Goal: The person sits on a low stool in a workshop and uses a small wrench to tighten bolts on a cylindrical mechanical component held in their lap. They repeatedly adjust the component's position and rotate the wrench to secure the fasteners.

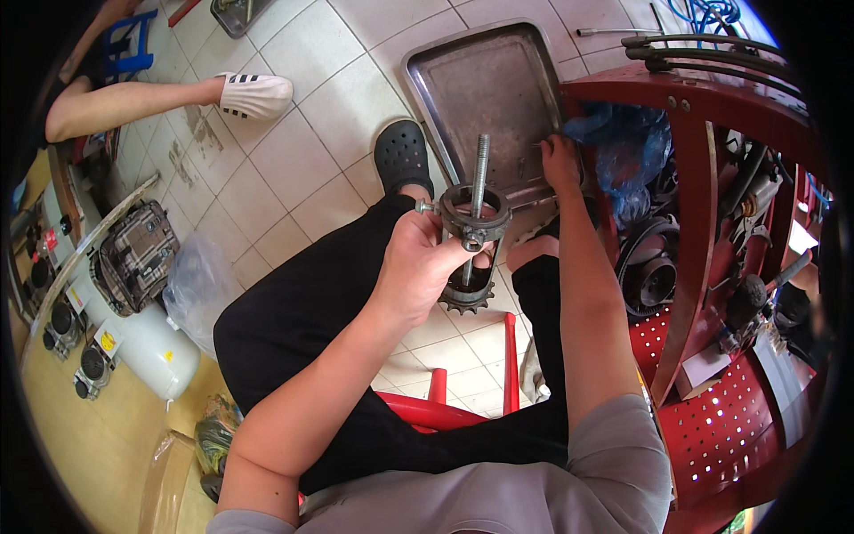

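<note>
The left hand [418, 262] is closed around a dark metal puller tool with a ring-shaped body and a long threaded steel rod [478, 218], held upright above the lap; a small toothed steel sprocket [466, 301] sits at its lower end. The right hand [560, 162] reaches forward and rests its fingers at the right edge of a shallow rectangular grey metal tray [485, 84] lying on the pale tiled floor [294, 151]. Just right of that hand, crumpled blue plastic [627, 147] lies against a red metal frame [694, 222]. A black clog [402, 156] sits just beside the tray's near left corner. Another person's leg in a white sandal [253, 93] stretches across the floor's upper left.
</note>
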The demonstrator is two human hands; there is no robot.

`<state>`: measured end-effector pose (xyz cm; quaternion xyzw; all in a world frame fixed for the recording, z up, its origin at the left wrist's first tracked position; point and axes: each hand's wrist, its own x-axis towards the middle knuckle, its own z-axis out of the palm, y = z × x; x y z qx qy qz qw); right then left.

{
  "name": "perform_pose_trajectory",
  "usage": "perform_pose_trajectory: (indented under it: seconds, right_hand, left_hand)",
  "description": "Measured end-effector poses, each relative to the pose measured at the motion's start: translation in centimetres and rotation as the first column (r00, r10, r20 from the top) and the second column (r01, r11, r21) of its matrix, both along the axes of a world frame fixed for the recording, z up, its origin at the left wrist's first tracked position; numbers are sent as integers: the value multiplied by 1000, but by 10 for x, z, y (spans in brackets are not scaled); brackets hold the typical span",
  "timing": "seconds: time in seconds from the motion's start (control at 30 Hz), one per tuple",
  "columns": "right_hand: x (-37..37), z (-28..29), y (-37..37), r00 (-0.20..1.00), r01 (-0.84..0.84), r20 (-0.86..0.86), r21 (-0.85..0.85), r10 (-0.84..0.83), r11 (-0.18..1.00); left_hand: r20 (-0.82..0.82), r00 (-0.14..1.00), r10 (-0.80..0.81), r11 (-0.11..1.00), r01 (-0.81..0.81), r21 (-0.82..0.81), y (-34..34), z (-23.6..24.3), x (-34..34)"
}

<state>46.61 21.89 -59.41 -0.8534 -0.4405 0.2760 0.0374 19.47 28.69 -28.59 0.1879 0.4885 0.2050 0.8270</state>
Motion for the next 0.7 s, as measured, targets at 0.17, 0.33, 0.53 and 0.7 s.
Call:
perform_pose_trajectory:
  seconds: [0.17,0.33,0.53,0.7]
  right_hand:
    - [0,-8,3,999,36,-9,20,-36,999]
    - [2,-5,10,991,-121,64,39,118,992]
    - [-9,-13,-16,992,-49,123,78,39,996]
    - [-21,10,-17,993,64,95,53,-69,997]
  left_hand:
    - [26,1000,0,1000,0,-12,-3,0,0]
    - [37,999,-31,1000,31,-5,-5,0,0]
    - [50,998,-34,999,34,-6,-4,2,4]
    - [41,999,-29,1000,29,-10,-6,3,2]
